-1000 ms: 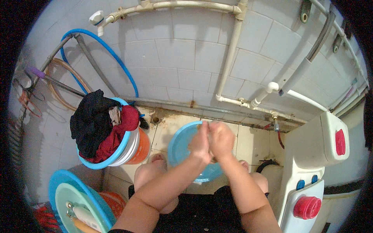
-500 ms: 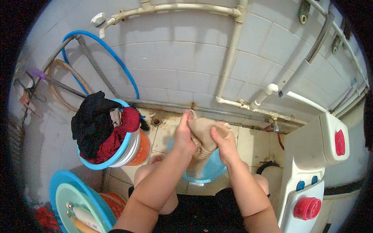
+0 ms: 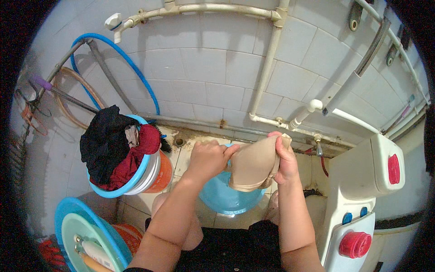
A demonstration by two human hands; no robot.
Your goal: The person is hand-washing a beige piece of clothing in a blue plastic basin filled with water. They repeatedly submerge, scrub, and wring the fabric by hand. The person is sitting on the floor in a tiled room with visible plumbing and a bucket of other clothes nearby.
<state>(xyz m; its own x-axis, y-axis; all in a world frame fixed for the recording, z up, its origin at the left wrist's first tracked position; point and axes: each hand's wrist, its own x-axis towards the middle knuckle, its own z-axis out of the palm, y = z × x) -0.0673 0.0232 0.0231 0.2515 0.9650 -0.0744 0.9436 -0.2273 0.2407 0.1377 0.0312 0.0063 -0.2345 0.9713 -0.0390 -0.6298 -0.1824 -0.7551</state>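
Note:
A beige bra (image 3: 254, 164) is stretched between my hands, with one moulded cup facing up. My left hand (image 3: 207, 159) is closed in a pinch on its left end; the cloth inside that grip is mostly hidden by the fingers. On the other side my right hand (image 3: 286, 159) grips the right edge, fingers behind and thumb at the front. Below the bra, on the floor between my legs, stands a light blue basin (image 3: 234, 201), partly covered by the cloth and my left hand.
At left, a blue-rimmed basin (image 3: 146, 167) of black (image 3: 106, 145) and dark red clothes (image 3: 129, 165) sits on an orange bucket (image 3: 162, 174). Nested basins (image 3: 68, 222) hold a bottle (image 3: 97, 254). A white plastic unit (image 3: 353, 181) with red knobs stands right. A tap (image 3: 113, 25) juts from the wall.
My hands have moved apart, the left one leftward and the right one rightward. The bunched bra is now spread out, its cup opened between them, and more of the basin shows.

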